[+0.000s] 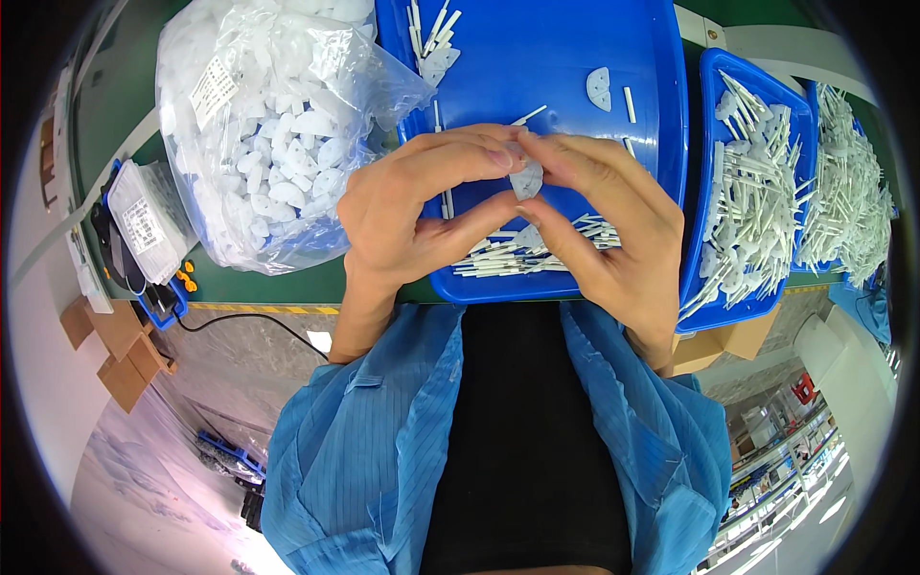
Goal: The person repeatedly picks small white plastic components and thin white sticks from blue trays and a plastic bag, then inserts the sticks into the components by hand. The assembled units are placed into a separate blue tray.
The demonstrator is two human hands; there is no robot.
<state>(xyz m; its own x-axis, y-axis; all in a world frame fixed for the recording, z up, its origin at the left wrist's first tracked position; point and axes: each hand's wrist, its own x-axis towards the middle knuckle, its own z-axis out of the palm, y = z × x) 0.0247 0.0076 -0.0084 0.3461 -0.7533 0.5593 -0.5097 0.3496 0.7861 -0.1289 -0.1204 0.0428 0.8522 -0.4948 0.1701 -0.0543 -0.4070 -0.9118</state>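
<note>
My left hand (407, 192) and my right hand (618, 216) meet over a large blue tray (527, 53). Between their fingertips is a small half-round white plastic piece (527, 180), pinched from both sides. A thin white stick (530, 115) shows just beyond the fingers; whether it joins the held piece I cannot tell. Beneath my hands, a heap of white sticks (517, 257) lies along the tray's near side. Another half-round piece (599, 88) rests at the tray's right, beside a lone stick (630, 104). More sticks (436, 34) sit in the far left corner.
A clear plastic bag (287, 163) full of loose white pieces stands left of the tray. To the right, a smaller blue tray (707, 77) is piled with sticks and half-round pieces, and another heap (843, 192) lies beyond. A labelled white box (144, 220) is far left.
</note>
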